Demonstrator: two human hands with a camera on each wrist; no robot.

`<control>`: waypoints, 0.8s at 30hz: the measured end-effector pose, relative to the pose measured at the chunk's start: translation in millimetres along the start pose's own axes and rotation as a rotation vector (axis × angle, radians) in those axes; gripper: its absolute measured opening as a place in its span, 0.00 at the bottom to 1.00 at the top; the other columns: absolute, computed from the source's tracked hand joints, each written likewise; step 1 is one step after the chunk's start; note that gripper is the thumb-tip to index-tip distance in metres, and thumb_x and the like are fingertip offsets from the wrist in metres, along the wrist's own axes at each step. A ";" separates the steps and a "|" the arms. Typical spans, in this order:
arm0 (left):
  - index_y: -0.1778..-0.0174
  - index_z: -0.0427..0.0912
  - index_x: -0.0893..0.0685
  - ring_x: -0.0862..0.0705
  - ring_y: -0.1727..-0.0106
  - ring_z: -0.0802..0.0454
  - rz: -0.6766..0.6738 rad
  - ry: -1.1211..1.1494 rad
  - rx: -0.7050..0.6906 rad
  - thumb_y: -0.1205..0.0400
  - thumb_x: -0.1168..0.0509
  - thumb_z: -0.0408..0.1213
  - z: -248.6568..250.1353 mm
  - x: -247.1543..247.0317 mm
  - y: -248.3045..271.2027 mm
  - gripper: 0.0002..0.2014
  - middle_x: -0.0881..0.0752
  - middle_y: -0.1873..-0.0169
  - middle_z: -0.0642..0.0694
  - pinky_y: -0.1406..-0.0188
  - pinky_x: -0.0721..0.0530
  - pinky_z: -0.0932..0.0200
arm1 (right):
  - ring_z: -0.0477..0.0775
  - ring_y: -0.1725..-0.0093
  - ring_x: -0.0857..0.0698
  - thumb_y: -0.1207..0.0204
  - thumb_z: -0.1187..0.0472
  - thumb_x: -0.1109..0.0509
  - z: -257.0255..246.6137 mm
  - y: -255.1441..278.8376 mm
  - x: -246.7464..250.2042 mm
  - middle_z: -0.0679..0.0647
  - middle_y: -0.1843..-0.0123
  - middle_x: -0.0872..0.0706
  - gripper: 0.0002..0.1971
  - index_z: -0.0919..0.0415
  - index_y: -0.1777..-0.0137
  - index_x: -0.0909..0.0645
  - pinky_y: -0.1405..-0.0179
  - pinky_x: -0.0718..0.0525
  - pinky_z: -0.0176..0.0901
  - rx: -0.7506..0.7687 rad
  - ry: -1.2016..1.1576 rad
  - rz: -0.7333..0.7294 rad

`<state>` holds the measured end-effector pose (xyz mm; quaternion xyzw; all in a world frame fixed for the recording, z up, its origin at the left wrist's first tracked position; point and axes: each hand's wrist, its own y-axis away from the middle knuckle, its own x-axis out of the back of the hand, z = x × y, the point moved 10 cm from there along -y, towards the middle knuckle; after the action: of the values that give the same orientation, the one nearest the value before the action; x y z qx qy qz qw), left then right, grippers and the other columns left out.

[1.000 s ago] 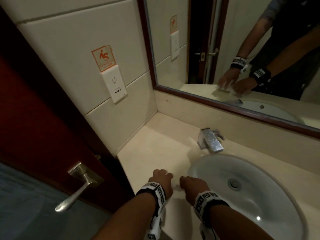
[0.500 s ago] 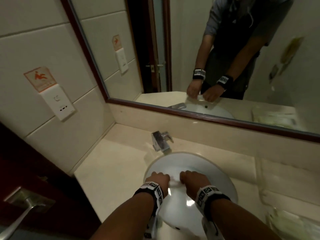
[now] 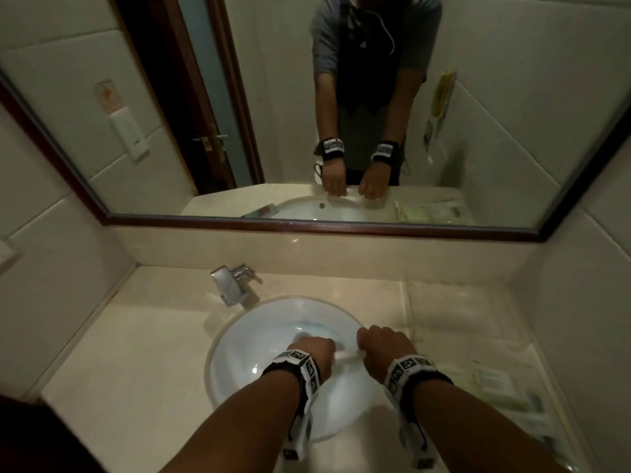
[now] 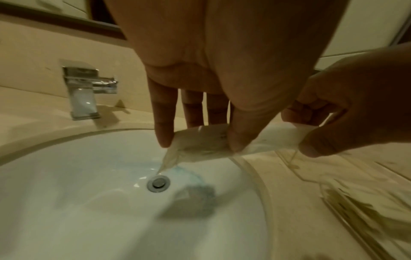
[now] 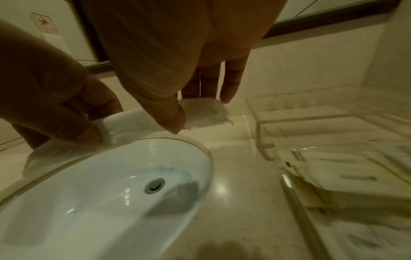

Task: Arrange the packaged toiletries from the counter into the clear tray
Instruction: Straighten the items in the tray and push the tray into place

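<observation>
Both hands hold one long pale toiletry packet level above the white sink. My left hand pinches its left end between thumb and fingers. My right hand pinches the right end, over the sink's right rim. The clear tray stands on the counter to the right, with several pale packets lying flat in its near part. Its far part looks bare.
A chrome tap stands behind the sink at the left. The mirror spans the back wall and shows the person and the door. A side wall closes the counter's right end. Bare counter lies left of the sink.
The view has swung right from the door and socket to the sink and tray. Both hands carried the packet rightward, from the counter left of the sink to above the bowl.
</observation>
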<state>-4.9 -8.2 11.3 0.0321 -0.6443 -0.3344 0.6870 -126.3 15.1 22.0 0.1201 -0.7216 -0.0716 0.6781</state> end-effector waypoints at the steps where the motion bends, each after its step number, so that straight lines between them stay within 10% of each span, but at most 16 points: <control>1: 0.28 0.48 0.21 0.17 0.35 0.39 -0.018 -0.011 -0.015 0.17 0.40 0.33 13.3 -4.1 -2.8 0.20 0.17 0.36 0.42 0.37 0.21 0.53 | 0.60 0.39 0.20 0.19 0.62 0.41 11.8 6.7 -3.2 0.55 0.38 0.20 0.15 0.51 0.34 0.28 0.40 0.25 0.53 -0.017 0.006 -0.006; 6: 0.46 0.47 0.16 0.12 0.48 0.41 -0.086 -0.034 -0.098 0.22 0.39 0.35 65.6 -28.8 -19.9 0.11 0.11 0.49 0.43 0.47 0.13 0.49 | 0.60 0.40 0.19 0.19 0.62 0.41 57.2 38.1 -20.3 0.55 0.39 0.19 0.14 0.53 0.35 0.27 0.42 0.25 0.53 -0.102 0.060 -0.022; 24: 0.44 0.38 0.13 0.14 0.45 0.39 -0.153 -0.056 -0.367 0.18 0.36 0.40 205.5 -90.8 -36.7 0.13 0.13 0.46 0.39 0.47 0.17 0.51 | 0.60 0.35 0.21 0.20 0.58 0.36 178.3 130.7 -64.6 0.55 0.36 0.19 0.15 0.52 0.34 0.24 0.38 0.24 0.54 -0.306 0.099 -0.141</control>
<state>-201.7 88.5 -50.2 -0.0541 -0.5871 -0.4983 0.6357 -310.4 147.6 -17.9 0.0689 -0.6578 -0.2219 0.7165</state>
